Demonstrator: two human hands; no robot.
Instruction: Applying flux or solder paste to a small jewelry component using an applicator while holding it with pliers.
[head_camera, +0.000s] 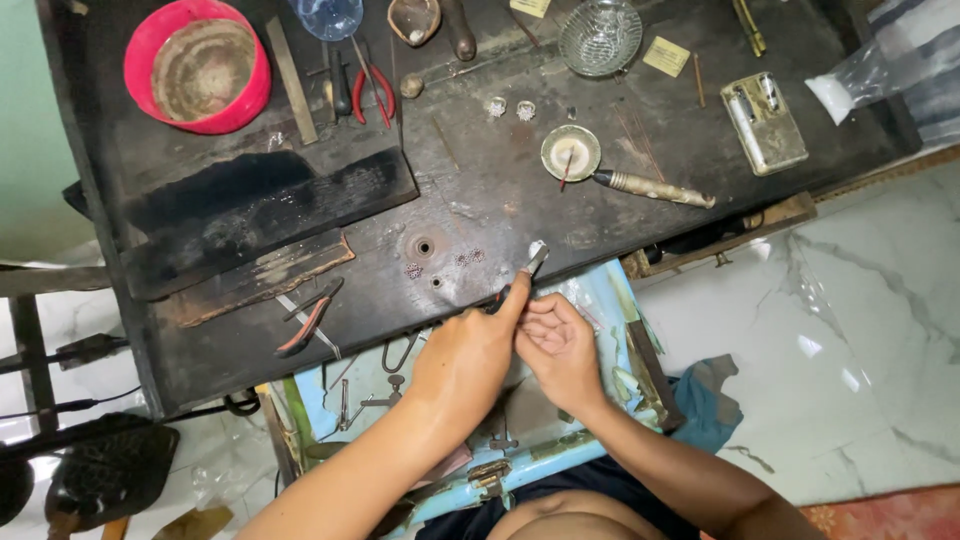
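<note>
A small pale piece (538, 247) sits clamped in the tip of the pliers (522, 274), just over the table's (480, 190) near edge. The left hand (465, 360) has its fingers closed on the plier handles, forefinger extended along them. The right hand (560, 345) lies touching beside it, fingers curled together, wrist bent inward. Red-handled pliers (308, 320) rest near the left edge.

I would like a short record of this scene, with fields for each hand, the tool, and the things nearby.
left hand: holds pliers, their tips shut on a small silvery piece
right hand: fingers curled beside the left hand, below the pliers
surface: dark worn workbench
nearby: red-handled pliers to the left; red bowl at far left; small round dish beyond the hands
</note>
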